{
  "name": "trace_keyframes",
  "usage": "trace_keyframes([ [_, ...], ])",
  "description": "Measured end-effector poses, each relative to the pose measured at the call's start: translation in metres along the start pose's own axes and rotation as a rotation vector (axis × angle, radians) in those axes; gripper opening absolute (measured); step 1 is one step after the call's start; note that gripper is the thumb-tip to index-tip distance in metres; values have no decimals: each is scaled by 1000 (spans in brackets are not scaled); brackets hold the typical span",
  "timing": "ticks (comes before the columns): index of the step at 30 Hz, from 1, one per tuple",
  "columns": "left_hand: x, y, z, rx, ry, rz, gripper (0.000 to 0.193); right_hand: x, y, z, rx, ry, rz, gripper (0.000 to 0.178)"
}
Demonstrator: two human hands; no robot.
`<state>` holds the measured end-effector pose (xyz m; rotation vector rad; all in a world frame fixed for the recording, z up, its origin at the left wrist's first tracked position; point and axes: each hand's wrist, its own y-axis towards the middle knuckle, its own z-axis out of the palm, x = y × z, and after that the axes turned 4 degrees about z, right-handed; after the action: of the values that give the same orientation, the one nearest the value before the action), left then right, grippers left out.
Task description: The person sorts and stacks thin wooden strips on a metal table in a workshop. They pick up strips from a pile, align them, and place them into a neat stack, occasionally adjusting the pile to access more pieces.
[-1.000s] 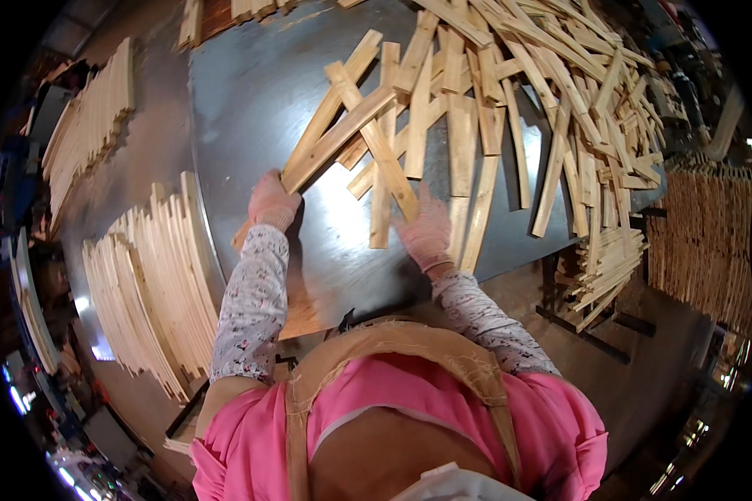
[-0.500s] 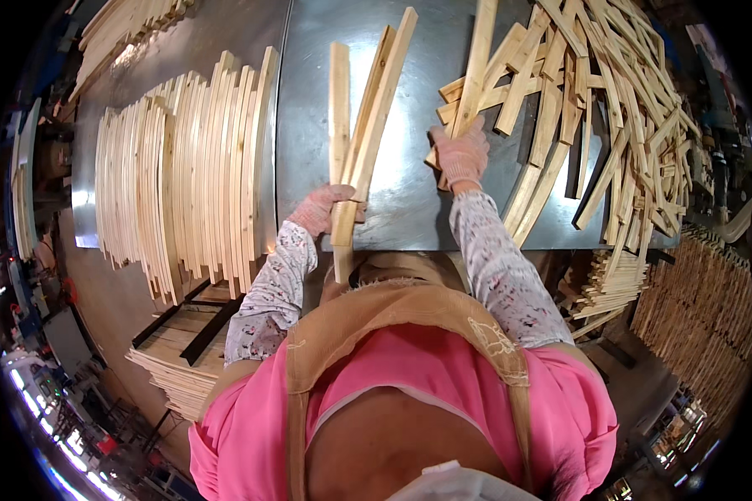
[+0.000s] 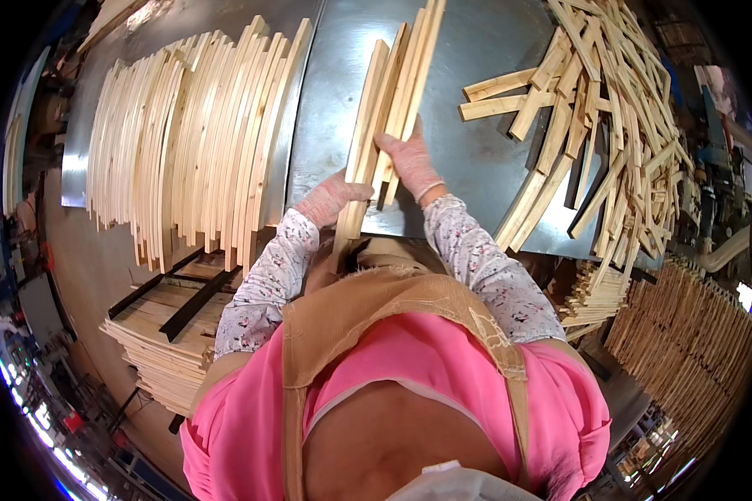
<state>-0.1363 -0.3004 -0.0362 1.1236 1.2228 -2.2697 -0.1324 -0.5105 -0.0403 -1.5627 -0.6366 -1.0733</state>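
Note:
Several long wooden strips [image 3: 382, 108] stand side by side in my two gloved hands, over the middle of the metal-topped table. My left hand [image 3: 334, 199] is closed round their near ends, thumb across the front. One strip's lower end hangs past the table edge towards my apron. Against the right side of the bundle, my right hand [image 3: 410, 159] grips the strips with its thumb on top; its other fingers are partly hidden behind the wood. The far ends of the strips lean away from me, at uneven heights.
Left of the bundle lies a neat row of wooden strips [image 3: 217, 134] on the metal table [image 3: 326, 92]. A loose, tangled heap of strips [image 3: 593, 108] covers the right side. Stacked boards [image 3: 163, 359] stand below left, and a large stack of strips [image 3: 685, 334] below right.
My right hand has come left from the loose heap, bringing wood to the strips in my left hand. The bundle is now thicker and held by both hands.

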Motion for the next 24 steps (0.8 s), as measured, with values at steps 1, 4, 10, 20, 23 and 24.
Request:
trace_keyframes([
  [1, 9, 2, -20, 39, -58, -45, 58, 0, 0, -1, 60, 155, -83, 81],
  [4, 0, -10, -20, 13, -500, 91, 50, 8, -13, -22, 175, 439, 292, 73],
  [10, 30, 13, 0, -246, -464, 182, 63, -20, -71, 11, 331, 487, 259, 90],
  [20, 36, 20, -1, -492, -230, 342, 54, -35, -62, 18, 403, 531, 486, 84],
  [23, 15, 5, -10, -412, 229, 305, 63, -28, -64, 28, 340, 309, 369, 88],
  [24, 0, 0, -8, -407, 323, 193, 66, -27, -64, 30, 343, 275, 375, 87],
])
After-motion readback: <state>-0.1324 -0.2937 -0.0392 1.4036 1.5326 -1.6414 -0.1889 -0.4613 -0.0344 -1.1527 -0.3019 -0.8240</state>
